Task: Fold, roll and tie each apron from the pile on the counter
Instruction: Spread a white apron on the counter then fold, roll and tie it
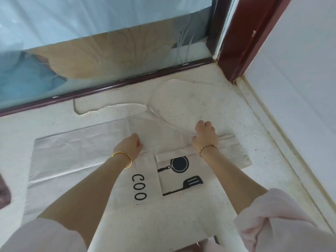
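Note:
A cream apron (pixel 76 153) lies spread flat on the pale counter (pixel 263 146), with black print of letters and of a pan and a spatula near me. Its far part is folded over along a crease between my hands. My left hand (pixel 131 144) has its fingers curled on that folded edge near the middle. My right hand (pixel 206 135) grips the same edge further right, knuckles up. A thin strap (pixel 163 86) of the apron loops loosely across the counter beyond my hands.
A dark red window frame (pixel 109 86) borders the counter at the back, with glass and blue film behind it. A white wall (pixel 300 97) closes the right side. A dark reddish thing (pixel 3 190) sits at the left edge.

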Demonstrator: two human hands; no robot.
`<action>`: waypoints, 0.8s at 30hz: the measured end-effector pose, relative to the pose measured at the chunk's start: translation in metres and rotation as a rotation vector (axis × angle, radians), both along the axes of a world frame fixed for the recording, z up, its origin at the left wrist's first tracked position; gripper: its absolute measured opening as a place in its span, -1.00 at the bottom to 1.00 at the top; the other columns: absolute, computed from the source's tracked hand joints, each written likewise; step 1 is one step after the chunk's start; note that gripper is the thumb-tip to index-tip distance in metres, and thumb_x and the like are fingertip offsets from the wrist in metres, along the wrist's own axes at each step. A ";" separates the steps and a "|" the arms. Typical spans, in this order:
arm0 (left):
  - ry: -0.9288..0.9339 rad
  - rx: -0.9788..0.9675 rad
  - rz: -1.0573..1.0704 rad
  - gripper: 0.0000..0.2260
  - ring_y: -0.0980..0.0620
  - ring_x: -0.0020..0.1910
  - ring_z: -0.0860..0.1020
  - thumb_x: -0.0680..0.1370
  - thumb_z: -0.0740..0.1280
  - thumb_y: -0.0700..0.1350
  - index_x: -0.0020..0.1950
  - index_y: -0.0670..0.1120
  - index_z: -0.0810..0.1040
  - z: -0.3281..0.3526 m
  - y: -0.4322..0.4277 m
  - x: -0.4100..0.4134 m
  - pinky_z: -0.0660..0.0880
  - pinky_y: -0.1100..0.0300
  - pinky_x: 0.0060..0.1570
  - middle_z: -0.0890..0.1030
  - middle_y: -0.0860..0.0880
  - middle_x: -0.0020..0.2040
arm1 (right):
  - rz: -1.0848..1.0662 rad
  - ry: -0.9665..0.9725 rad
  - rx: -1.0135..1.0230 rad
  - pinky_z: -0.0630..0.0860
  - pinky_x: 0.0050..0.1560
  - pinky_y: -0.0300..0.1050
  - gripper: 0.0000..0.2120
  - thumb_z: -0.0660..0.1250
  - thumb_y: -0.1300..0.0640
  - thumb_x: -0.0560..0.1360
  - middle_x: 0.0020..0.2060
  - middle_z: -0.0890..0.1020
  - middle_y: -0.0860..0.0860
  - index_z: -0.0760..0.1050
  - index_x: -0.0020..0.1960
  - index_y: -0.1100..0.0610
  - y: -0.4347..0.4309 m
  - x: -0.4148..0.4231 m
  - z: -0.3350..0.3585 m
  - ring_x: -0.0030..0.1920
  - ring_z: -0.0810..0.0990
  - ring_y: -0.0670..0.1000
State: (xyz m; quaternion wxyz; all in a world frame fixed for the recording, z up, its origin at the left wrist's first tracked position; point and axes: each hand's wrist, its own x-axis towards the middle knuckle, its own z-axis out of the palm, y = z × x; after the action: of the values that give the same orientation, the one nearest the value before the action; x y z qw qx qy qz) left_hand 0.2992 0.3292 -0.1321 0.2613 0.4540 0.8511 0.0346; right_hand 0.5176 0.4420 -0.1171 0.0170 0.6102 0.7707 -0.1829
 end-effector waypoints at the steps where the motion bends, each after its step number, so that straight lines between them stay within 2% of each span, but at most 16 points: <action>1: 0.010 0.017 0.018 -0.93 -0.11 -0.11 0.51 0.57 0.18 -0.11 -0.01 -0.07 0.42 0.001 0.001 -0.008 0.45 0.09 -0.12 0.55 -0.07 -0.08 | 0.049 0.044 -0.001 0.46 -0.05 -0.06 -0.72 0.21 0.30 0.48 0.09 0.42 0.12 0.35 0.19 0.20 0.000 -0.012 0.004 0.04 0.42 0.11; 5: 0.064 0.066 0.048 -0.75 -0.13 0.15 0.48 0.55 0.19 -0.22 0.22 -0.10 0.46 0.006 0.004 -0.051 0.45 -0.03 0.13 0.45 -0.12 0.18 | 0.296 0.117 -0.011 0.47 0.01 -0.04 -0.72 0.16 0.27 0.54 0.17 0.41 0.11 0.35 0.25 0.18 0.001 -0.074 0.013 0.15 0.40 0.12; 9: 0.210 0.063 -0.028 -0.64 -0.14 0.27 0.34 0.56 0.18 -0.29 0.36 -0.14 0.37 0.007 0.011 -0.090 0.43 -0.03 0.15 0.36 -0.14 0.30 | 0.519 -0.003 0.043 0.36 -0.05 -0.11 -0.66 0.17 0.32 0.52 0.19 0.45 0.08 0.34 0.29 0.16 0.010 -0.131 0.006 0.21 0.38 0.11; 12: 0.256 0.041 -0.137 -0.60 -0.12 0.27 0.32 0.54 0.18 -0.32 0.38 -0.13 0.34 0.003 0.018 -0.113 0.42 0.02 0.15 0.34 -0.11 0.32 | 0.676 -0.147 0.078 0.36 0.00 -0.08 -0.61 0.20 0.37 0.48 0.19 0.45 0.08 0.33 0.28 0.17 0.020 -0.165 -0.002 0.27 0.36 0.12; 15: 0.294 -0.038 -0.251 -0.62 -0.11 0.25 0.34 0.54 0.23 -0.22 0.36 -0.09 0.33 -0.003 0.026 -0.133 0.39 0.07 0.15 0.35 -0.09 0.30 | 0.779 -0.276 0.089 0.37 0.03 -0.06 -0.59 0.24 0.35 0.45 0.22 0.40 0.09 0.31 0.27 0.17 0.030 -0.191 -0.009 0.26 0.36 0.12; 20: 0.296 -0.098 -0.344 -0.64 -0.08 0.17 0.36 0.51 0.32 -0.08 0.26 -0.08 0.33 -0.007 0.037 -0.150 0.36 0.11 0.10 0.43 -0.05 0.20 | 0.766 -0.408 0.037 0.28 -0.03 -0.05 -0.53 0.38 0.22 0.43 0.17 0.41 0.08 0.29 0.28 0.15 0.044 -0.213 -0.010 0.18 0.42 0.11; 22: 0.274 -0.127 -0.368 -0.66 -0.09 0.16 0.37 0.50 0.33 -0.10 0.22 -0.12 0.33 -0.008 0.041 -0.152 0.37 0.11 0.07 0.46 -0.06 0.16 | 0.740 -0.447 -0.054 0.30 0.08 -0.03 -0.57 0.35 0.20 0.45 0.11 0.46 0.06 0.30 0.27 0.14 0.051 -0.221 -0.007 0.14 0.47 0.09; 24: 0.247 -0.137 -0.371 -0.70 -0.09 0.13 0.39 0.50 0.33 -0.11 0.17 -0.12 0.34 -0.008 0.043 -0.153 0.36 0.11 0.05 0.48 -0.07 0.13 | 0.753 -0.497 -0.110 0.28 0.10 -0.05 -0.66 0.27 0.24 0.47 -0.08 0.48 0.01 0.34 0.22 0.12 0.053 -0.227 -0.006 -0.01 0.49 0.07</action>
State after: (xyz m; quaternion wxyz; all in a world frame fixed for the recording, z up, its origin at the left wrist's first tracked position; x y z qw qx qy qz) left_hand 0.1463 0.3724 -0.1403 0.1875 0.5848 0.7787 -0.1279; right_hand 0.2910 0.4954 -0.1227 0.2991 0.3111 0.9005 -0.0526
